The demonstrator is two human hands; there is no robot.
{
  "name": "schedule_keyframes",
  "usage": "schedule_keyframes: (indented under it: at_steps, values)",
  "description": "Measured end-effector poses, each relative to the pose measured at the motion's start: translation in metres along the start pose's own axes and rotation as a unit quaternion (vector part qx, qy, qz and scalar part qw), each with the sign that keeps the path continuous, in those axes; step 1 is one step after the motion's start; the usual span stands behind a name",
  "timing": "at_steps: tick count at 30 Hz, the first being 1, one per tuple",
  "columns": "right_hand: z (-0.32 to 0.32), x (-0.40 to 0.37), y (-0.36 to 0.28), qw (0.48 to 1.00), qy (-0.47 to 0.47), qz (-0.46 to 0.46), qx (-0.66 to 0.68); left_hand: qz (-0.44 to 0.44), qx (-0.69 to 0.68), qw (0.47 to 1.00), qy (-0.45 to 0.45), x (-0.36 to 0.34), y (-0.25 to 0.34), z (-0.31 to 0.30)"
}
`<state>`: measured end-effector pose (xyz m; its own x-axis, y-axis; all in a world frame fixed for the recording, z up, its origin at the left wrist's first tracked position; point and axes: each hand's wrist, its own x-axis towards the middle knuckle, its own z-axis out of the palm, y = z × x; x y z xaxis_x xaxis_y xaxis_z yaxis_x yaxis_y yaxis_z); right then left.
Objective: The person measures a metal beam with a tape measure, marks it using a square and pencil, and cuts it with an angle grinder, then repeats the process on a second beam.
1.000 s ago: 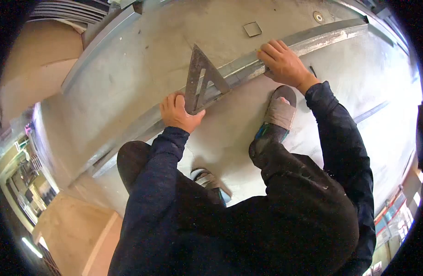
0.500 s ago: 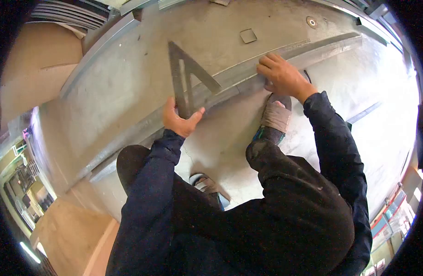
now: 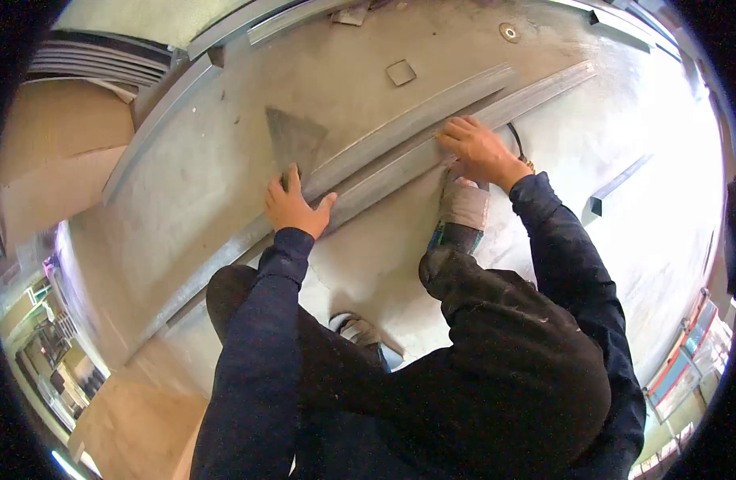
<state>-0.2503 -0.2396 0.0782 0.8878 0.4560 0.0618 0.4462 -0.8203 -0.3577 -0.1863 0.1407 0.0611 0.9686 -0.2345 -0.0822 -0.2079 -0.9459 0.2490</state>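
Two long grey metal bars, a farther one [image 3: 416, 114] and a nearer one [image 3: 536, 92], lie side by side on the floor with a narrow gap between them. My left hand [image 3: 298, 204] has its fingers spread over the bars at the left. Just beyond its fingertips is a blurred grey metal triangle [image 3: 296, 138], which looks flat on the floor. My right hand [image 3: 482, 150] is closed at the nearer bar, fingers bent over its edge; what they may hold is hidden. A dark curved cord shows beside the right wrist.
A thin square frame [image 3: 400, 73] and a round metal piece [image 3: 509, 33] lie beyond the bars. A short square tube [image 3: 622, 186] is at the right. Cardboard [image 3: 64, 152] stands at the left. My feet are close behind the bars.
The triangle has gone from upright in my left hand to lying low beyond it, and the left fingers have opened. A gap now shows between the bars. My right hand remains at the nearer bar.
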Motion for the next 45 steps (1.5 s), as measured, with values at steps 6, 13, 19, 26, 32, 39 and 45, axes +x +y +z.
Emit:
schedule_keyframes:
  at_steps: [6,13,19,26,32,39,45]
  values:
    - [0.037,-0.011,-0.073,0.986,-0.124,-0.018,0.108,0.087,0.057,0.994,-0.047,0.009,0.006,-0.003]
    - [0.049,-0.085,-0.065,0.966,0.143,0.195,0.089,-0.012,0.111,0.993,-0.041,0.063,-0.009,0.006]
    - [0.001,-0.144,-0.047,0.865,0.128,0.484,-0.026,0.153,0.115,0.966,-0.176,0.049,0.042,-0.046]
    - [0.026,-0.158,-0.029,0.878,0.049,0.476,0.022,0.165,0.162,0.887,-0.4,0.024,0.048,0.008]
    - [0.014,-0.137,-0.09,0.827,0.224,0.491,0.157,0.182,0.064,0.937,-0.289,0.052,0.113,0.039]
    - [0.059,-0.03,-0.13,0.972,-0.045,0.072,0.218,0.21,-0.042,0.958,-0.192,0.05,0.125,0.061]
    - [0.051,-0.105,-0.157,0.863,0.268,0.365,0.223,0.217,0.045,0.958,-0.183,0.042,0.077,0.071]
